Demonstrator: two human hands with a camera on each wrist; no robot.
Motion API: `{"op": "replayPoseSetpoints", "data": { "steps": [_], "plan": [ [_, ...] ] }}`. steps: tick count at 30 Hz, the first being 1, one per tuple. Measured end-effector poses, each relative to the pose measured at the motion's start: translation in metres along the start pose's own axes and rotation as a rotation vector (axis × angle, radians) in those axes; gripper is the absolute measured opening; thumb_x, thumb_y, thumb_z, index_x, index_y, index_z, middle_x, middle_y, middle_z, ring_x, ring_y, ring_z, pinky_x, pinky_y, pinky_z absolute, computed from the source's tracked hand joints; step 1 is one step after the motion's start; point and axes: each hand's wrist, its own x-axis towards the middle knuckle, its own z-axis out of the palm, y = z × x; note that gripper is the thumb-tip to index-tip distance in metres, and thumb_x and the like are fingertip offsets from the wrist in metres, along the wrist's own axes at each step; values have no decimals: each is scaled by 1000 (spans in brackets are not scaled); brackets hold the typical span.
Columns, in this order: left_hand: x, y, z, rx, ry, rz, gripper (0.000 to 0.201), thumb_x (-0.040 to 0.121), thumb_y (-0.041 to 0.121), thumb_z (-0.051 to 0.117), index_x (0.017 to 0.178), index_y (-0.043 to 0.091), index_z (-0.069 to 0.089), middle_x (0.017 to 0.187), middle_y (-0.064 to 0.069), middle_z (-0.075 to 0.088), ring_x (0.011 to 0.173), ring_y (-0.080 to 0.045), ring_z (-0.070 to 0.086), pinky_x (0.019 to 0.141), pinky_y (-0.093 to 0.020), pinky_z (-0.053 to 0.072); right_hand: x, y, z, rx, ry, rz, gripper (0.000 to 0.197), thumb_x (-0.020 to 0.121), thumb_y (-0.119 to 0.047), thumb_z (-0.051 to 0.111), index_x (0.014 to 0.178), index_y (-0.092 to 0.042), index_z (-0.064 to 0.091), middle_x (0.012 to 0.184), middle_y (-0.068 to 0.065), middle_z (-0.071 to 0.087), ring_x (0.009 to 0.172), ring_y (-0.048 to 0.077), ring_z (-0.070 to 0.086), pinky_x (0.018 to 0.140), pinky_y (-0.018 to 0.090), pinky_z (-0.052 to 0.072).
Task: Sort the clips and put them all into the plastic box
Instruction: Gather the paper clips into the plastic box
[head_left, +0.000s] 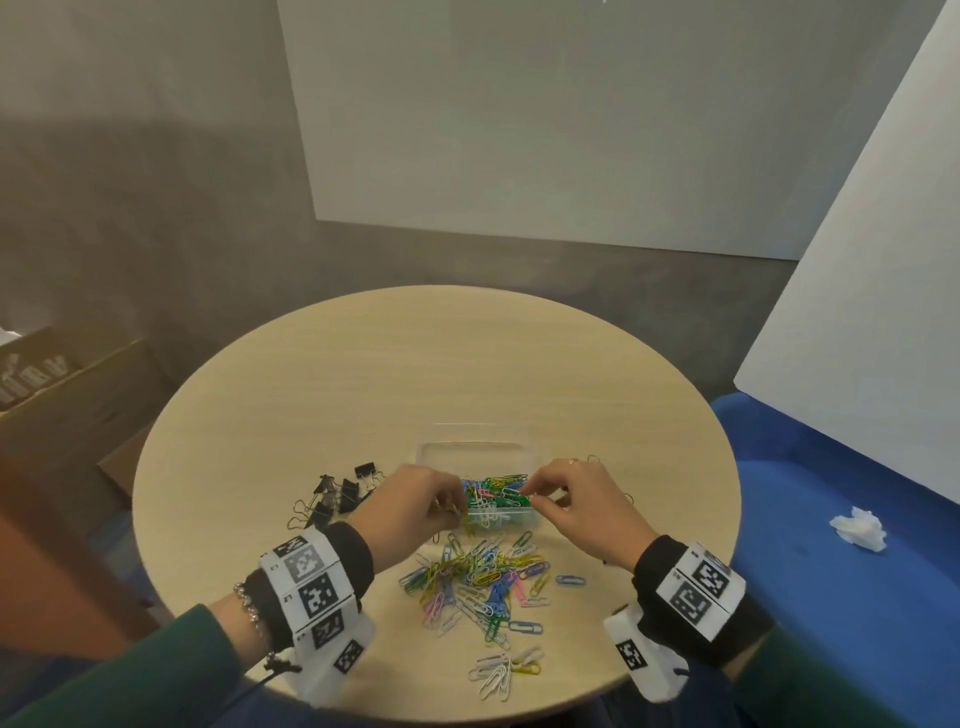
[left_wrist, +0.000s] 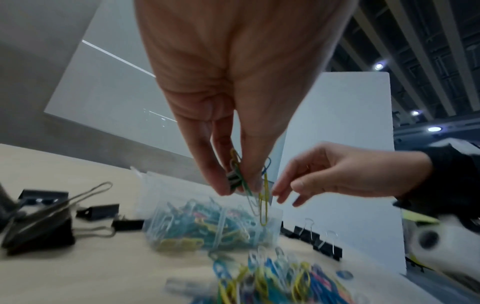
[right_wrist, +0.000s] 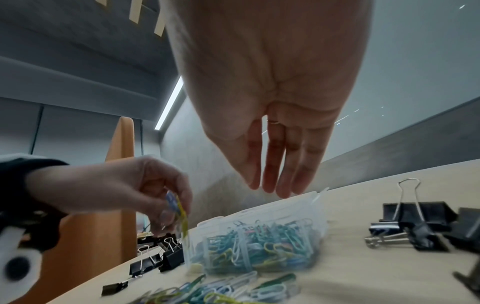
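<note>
A clear plastic box (head_left: 467, 448) partly filled with coloured paper clips (head_left: 493, 499) sits mid-table. My left hand (head_left: 457, 512) pinches a small bunch of yellow, green and blue paper clips (left_wrist: 263, 201) just above the box's near left corner. My right hand (head_left: 530, 493) hovers over the box (right_wrist: 306, 203) with straight fingers (right_wrist: 269, 174), holding nothing. A loose pile of coloured paper clips (head_left: 478, 577) lies in front of the box, and a smaller cluster (head_left: 506, 670) lies nearer the table edge. Black binder clips (head_left: 332, 499) lie left of the box; more binder clips (right_wrist: 420, 226) lie to its right.
The round wooden table (head_left: 415, 364) has bare surface behind the box. A cardboard box (head_left: 67, 395) stands on the floor at left. A blue seat (head_left: 831, 571) at right carries a crumpled tissue (head_left: 860, 527). White boards stand behind and to the right.
</note>
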Motion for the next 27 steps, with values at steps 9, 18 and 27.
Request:
{"op": "replayPoseSetpoints", "data": {
  "steps": [9, 18, 27],
  "plan": [
    [41, -1, -5, -58, 37, -56, 19, 92, 6, 52, 99, 15, 67, 99, -3, 67, 84, -15, 59, 76, -24, 49, -16, -10, 9, -5, -87, -23, 20, 92, -27, 57, 105, -20, 70, 100, -9, 68, 91, 3, 61, 80, 24, 53],
    [28, -7, 10, 68, -66, -4, 35, 99, 11, 38, 123, 18, 62, 134, 1, 51, 123, -16, 48, 103, -30, 39, -25, -15, 20, -122, -327, -72, 45, 91, -29, 61, 134, -25, 52, 135, -6, 55, 120, 9, 51, 102, 28, 42],
    [-16, 1, 8, 105, -97, 152, 34, 97, 10, 38, 113, 25, 64, 113, 9, 57, 102, -10, 55, 85, -27, 47, -25, -28, 23, -203, -465, -109, 51, 86, -24, 63, 135, -17, 48, 134, 2, 54, 113, 17, 55, 95, 30, 47]
  ]
}}
